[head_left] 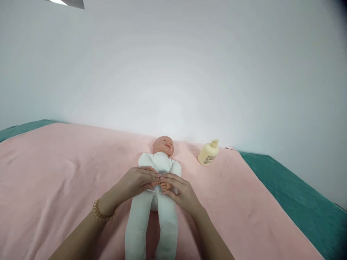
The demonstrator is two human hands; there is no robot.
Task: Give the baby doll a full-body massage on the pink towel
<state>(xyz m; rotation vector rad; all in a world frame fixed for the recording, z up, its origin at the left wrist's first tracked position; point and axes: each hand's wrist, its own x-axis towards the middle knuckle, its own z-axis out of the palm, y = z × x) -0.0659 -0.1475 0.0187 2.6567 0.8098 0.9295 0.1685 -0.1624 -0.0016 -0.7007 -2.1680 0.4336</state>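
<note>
A baby doll (138, 224) with a white cloth body lies on its back, its bare plastic head pointing away from me. My left hand (139, 180) wraps round one of the doll's hands, thumb below and fingers over the top. Round the doll's other hand (165, 186) closes my right hand (183, 189) in the same way. Both doll hands are brought together over its belly, and my fingertips meet there. My fingers partly hide the doll's forearms.
A pale yellow pump bottle (208, 154) stands tilted in view to the right of the doll's head. Beneath everything spreads a pink blanket (67, 173), slightly creased at left, over a green sheet (298, 191). A white wall (173, 65) rises behind.
</note>
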